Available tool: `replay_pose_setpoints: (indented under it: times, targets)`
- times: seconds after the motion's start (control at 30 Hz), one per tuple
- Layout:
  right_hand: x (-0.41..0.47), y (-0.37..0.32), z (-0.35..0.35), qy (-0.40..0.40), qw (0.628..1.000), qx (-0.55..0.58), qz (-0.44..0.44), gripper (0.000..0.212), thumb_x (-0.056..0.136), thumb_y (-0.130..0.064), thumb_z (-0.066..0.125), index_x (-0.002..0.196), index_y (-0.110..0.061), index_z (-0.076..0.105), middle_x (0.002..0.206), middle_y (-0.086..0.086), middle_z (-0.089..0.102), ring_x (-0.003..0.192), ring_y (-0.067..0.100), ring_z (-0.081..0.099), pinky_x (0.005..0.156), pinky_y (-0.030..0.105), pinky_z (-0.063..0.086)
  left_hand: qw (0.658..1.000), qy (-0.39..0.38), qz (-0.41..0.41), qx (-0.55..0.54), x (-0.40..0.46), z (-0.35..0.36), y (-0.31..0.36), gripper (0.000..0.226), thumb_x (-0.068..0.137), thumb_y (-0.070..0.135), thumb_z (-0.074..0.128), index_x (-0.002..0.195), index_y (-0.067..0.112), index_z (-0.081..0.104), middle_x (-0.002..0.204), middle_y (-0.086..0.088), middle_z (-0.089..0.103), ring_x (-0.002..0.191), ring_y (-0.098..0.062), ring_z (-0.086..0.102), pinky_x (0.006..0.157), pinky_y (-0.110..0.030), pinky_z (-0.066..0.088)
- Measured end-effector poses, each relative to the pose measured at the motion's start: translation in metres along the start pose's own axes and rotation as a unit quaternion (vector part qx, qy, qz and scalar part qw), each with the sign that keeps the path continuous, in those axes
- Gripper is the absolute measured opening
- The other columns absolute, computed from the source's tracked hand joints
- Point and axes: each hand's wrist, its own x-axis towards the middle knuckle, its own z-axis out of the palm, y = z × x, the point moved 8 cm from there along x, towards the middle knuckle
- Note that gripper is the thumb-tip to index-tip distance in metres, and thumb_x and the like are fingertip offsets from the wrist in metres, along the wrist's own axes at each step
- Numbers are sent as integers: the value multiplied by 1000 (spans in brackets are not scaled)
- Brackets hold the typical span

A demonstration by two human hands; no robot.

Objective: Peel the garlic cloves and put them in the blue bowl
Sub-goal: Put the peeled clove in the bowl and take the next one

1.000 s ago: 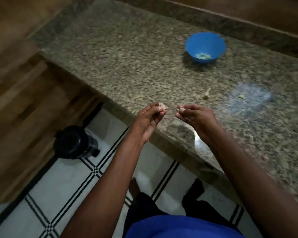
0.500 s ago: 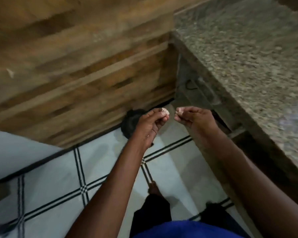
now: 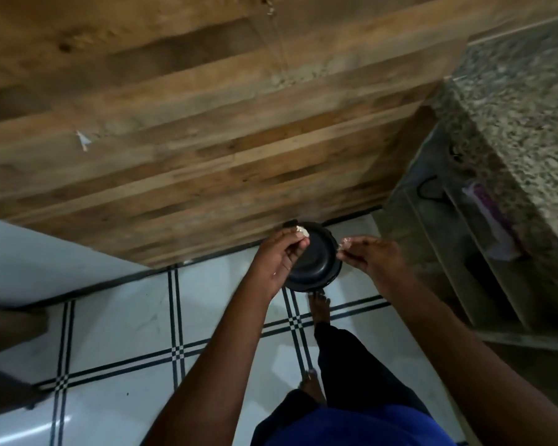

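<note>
My left hand (image 3: 279,255) pinches a pale garlic clove (image 3: 302,231) between thumb and fingertips, held out over the floor. My right hand (image 3: 369,257) is a short way to its right and pinches a small pale scrap, likely garlic skin (image 3: 345,243). Both hands hover above a round black bin (image 3: 316,259) with a closed lid standing on the tiled floor. The blue bowl is out of view.
The granite counter (image 3: 522,101) fills the right edge, with shelves (image 3: 458,226) beneath it. A wood-pattern wall (image 3: 190,123) runs behind the bin. White floor tiles with black lines (image 3: 136,317) lie below, with my feet and dark trousers near the bottom.
The view has swung left and down from the counter to the floor. Both hands, still pinching the clove and the scrap, now hover over the black bin. The blue bowl has left the view.
</note>
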Motion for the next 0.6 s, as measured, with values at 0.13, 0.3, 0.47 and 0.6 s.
replay_pose_setpoints:
  times: [0.13,0.3,0.47,0.6]
  targets:
    - [51,10,21,7,998,-7,55,12,89,6,69,101,7,71,103,24,73,95,35,74,91,39,58,999,38,-26,21,45,-24,2,12,95,-8,61,96,-1,71,86,-10,76,82,-16,73,72,-20,59]
    - [119,37,32,44,995,-20,86,2,89,12,65,91,13,67,96,29,69,70,30,73,64,30,64,992,77,-72,63,103,-62,-27,10,92,-12,63,92,-5,71,82,-13,76,82,-22,73,72,-22,60]
    - [201,101,21,99,978,-123,134,12,90,3,73,85,12,67,83,24,70,53,19,70,52,26,60,984,84,-120,101,171,-105,-87,17,93,-13,62,82,-3,72,77,-9,77,77,-17,74,72,-22,61]
    - [292,163,15,122,963,-211,112,20,84,-5,81,68,0,69,88,28,74,72,35,70,81,49,63,965,101,-130,202,263,-156,-145,22,95,-14,59,86,5,67,76,-3,74,72,-14,72,70,-24,60]
